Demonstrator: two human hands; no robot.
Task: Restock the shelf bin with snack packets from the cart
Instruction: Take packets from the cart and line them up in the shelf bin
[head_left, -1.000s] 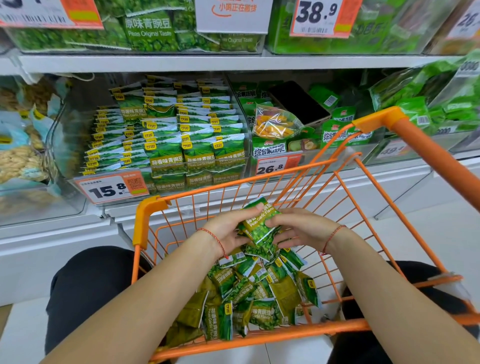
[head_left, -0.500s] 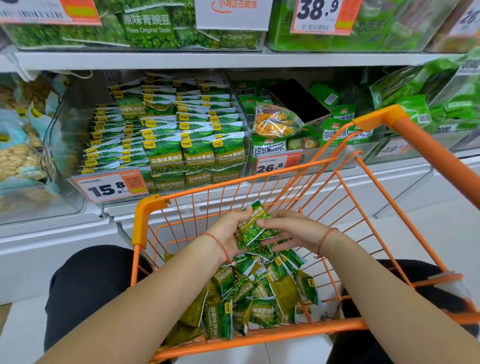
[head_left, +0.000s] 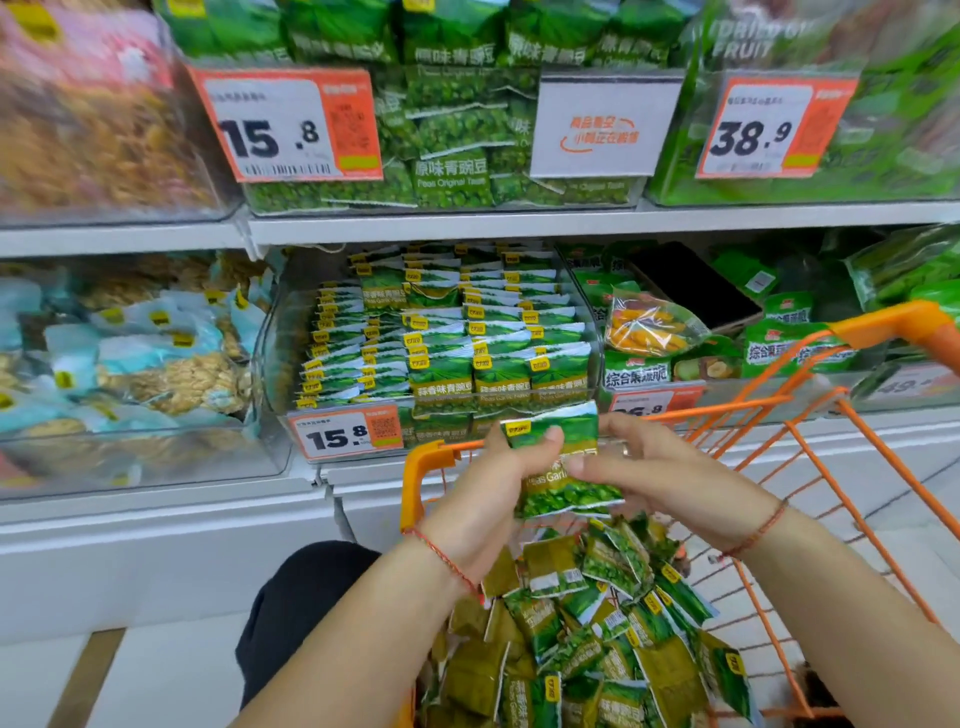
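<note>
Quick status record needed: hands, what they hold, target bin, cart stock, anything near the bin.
left hand: grips the packet stack from the left
right hand: holds the stack's right side
packet stack: green pea packets, held above the cart's front rim
shelf bin: clear, price tag 15.8, rows of matching packets, nearly full
cart: orange wire, many loose packets left inside
neighbouring bin: right of target, tag partly hidden

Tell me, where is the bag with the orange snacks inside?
In the head view, the bag of orange snacks lies on the lower shelf, right of centre, just right of the bin of green pea packets and left of a black box.
</note>
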